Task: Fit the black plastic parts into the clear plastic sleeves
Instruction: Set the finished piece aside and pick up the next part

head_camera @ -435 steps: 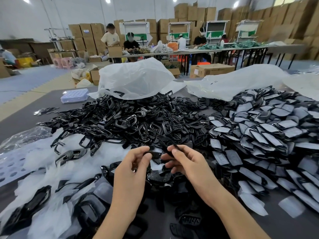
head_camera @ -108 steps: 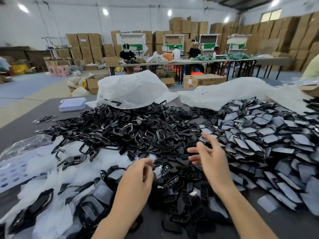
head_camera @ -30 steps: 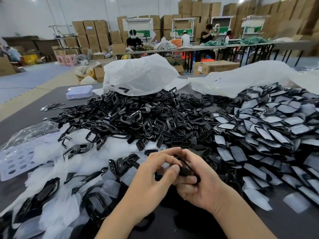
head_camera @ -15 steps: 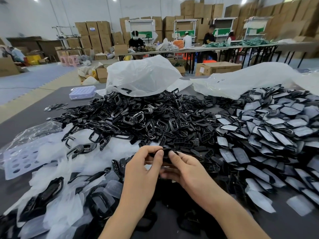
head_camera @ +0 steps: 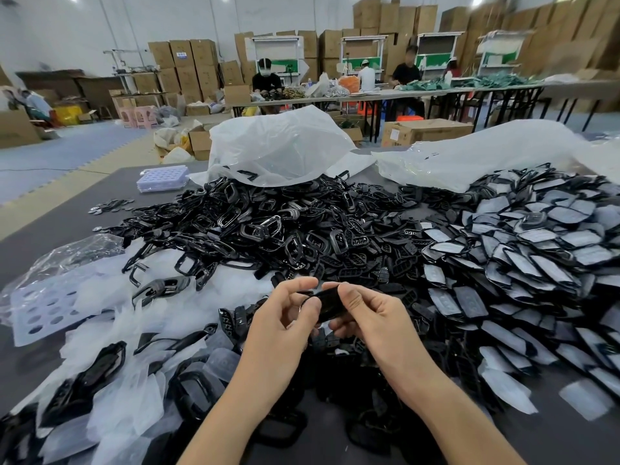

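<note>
Pinching one black plastic part (head_camera: pixel 330 305) at lower centre with left hand (head_camera: pixel 285 318) and right hand (head_camera: pixel 372 317), fingers curled round it (sleeved parts (head_camera: pixel 536 250) heaped at right).

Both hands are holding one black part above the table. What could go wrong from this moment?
1. The left hand and right hand pinch the small black plastic part only with fingertips, so it may slip into the heap of loose black plastic parts.
2. The pile of sleeved parts touches that heap, so finished and unfinished pieces could mix.
3. The thin clear plastic sleeves look flimsy, and forcing the part in might tear one.
</note>
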`<action>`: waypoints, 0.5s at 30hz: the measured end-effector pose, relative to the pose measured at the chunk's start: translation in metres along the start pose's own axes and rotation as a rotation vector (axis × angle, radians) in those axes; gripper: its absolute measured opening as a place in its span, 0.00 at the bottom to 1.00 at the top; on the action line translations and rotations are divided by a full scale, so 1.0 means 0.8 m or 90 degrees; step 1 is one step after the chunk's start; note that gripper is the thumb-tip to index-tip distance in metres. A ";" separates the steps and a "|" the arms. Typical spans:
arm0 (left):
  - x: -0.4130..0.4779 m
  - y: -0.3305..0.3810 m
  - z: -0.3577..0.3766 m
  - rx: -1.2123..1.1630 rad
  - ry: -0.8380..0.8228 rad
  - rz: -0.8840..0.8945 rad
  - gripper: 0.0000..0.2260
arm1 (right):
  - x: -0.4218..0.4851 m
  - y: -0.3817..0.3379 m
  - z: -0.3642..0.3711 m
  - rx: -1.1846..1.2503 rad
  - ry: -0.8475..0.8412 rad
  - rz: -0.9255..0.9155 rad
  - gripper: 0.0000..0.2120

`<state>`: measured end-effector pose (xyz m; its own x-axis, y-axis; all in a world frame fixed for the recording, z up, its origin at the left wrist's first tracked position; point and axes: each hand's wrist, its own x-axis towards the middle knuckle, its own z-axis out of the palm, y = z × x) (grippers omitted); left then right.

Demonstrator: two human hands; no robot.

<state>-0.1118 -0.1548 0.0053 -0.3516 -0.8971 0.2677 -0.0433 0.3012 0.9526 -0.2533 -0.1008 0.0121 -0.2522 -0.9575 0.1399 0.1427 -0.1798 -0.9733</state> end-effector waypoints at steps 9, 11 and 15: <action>-0.002 -0.003 0.003 0.082 0.035 0.045 0.12 | 0.000 -0.003 0.001 0.037 0.006 0.010 0.11; -0.003 -0.004 0.005 0.133 0.067 0.069 0.11 | 0.000 -0.001 -0.001 -0.019 0.023 -0.008 0.08; -0.003 -0.006 0.003 0.156 0.104 0.081 0.10 | 0.000 0.005 -0.006 -0.151 0.038 -0.034 0.09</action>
<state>-0.1132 -0.1532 -0.0002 -0.2144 -0.8816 0.4205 -0.2394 0.4649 0.8524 -0.2571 -0.1005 0.0071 -0.3098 -0.9319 0.1887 -0.0999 -0.1655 -0.9811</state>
